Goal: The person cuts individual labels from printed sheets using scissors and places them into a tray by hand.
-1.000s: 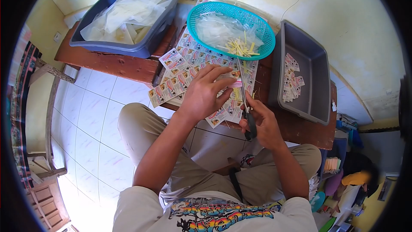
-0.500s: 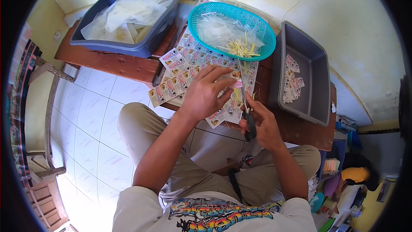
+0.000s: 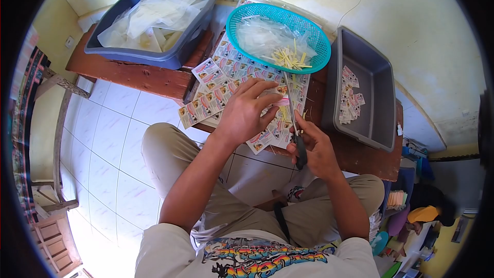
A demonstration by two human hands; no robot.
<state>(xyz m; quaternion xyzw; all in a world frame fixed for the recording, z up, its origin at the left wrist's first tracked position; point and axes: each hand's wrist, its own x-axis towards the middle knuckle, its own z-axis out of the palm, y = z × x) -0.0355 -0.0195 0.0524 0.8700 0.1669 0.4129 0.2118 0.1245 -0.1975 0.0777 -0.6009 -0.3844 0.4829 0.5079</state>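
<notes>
My left hand (image 3: pixel 249 109) has its fingers closed around a small printed paper label (image 3: pixel 282 91), mostly covered by the fingers. In my right hand (image 3: pixel 318 150) is a pair of scissors (image 3: pixel 300 150) with dark handles. Their blades point away from me and lie close along the label's right side; whether they touch it I cannot tell. Beneath both hands are printed label sheets (image 3: pixel 208 104), some cut into strips and overlapping one another. Just beyond the blade tips stands a turquoise woven basket (image 3: pixel 321 46) with clear plastic bags (image 3: pixel 265 38) and yellowish paper offcuts (image 3: pixel 292 58).
A blue-grey tub (image 3: pixel 180 56) heaped with translucent plastic bags (image 3: pixel 154 15) stands at the back left. On the right, a grey tub (image 3: pixel 373 90) contains cut labels (image 3: pixel 351 100). Both rest on a reddish-brown wooden bench (image 3: pixel 365 162). A person in yellow (image 3: pixel 424 214) is at the far right.
My hands, the label and the scissors stay almost in place. At the far right the person in yellow has shifted a little.
</notes>
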